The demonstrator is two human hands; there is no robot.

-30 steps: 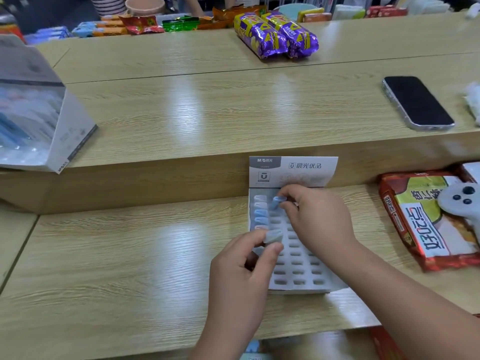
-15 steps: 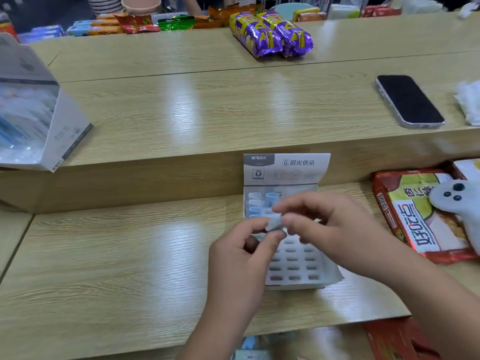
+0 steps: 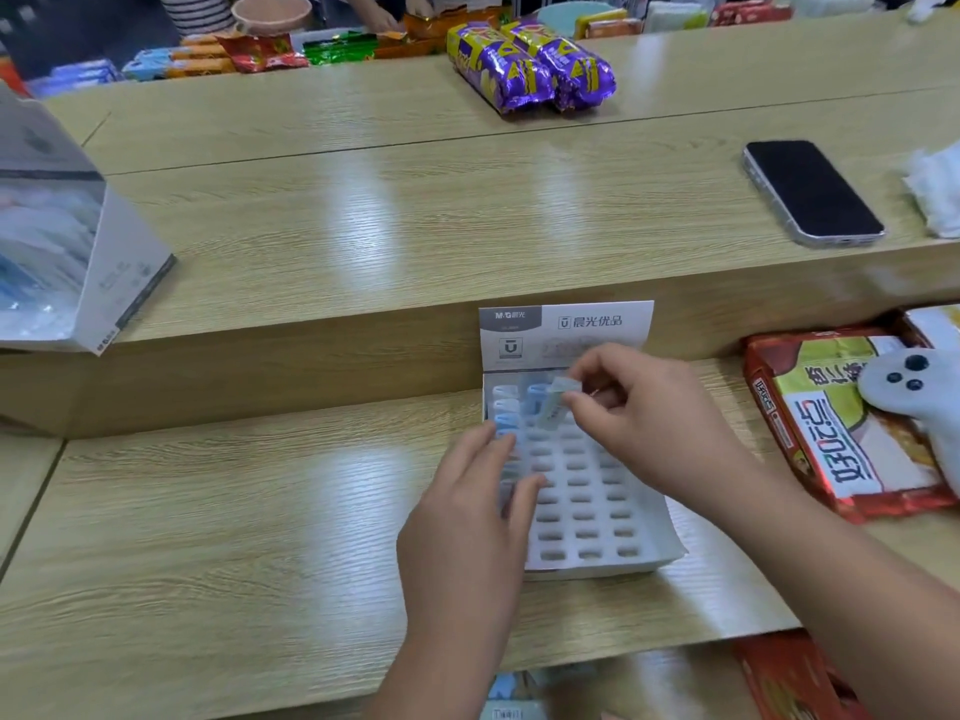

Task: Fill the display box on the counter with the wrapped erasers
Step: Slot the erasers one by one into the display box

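Observation:
A white display box (image 3: 587, 506) with rows of small oval slots lies on the lower wooden counter, its printed lid flap (image 3: 566, 332) standing up against the step. Several blue and white wrapped erasers (image 3: 506, 407) fill slots at its top left. My right hand (image 3: 649, 423) pinches one pale wrapped eraser (image 3: 551, 405) just above the upper slots. My left hand (image 3: 470, 517) rests with relaxed fingers on the box's left side and covers part of it.
A black phone (image 3: 810, 192) lies on the upper counter at the right, purple snack packs (image 3: 530, 70) further back. A grey open carton (image 3: 67, 241) sits on the left. A red snack packet (image 3: 841, 418) and a white plush toy (image 3: 919, 402) lie right of the box.
My right hand took the eraser out of my left hand's pinch and carried it up towards the top slots. My left hand opened and settled on the box's left side.

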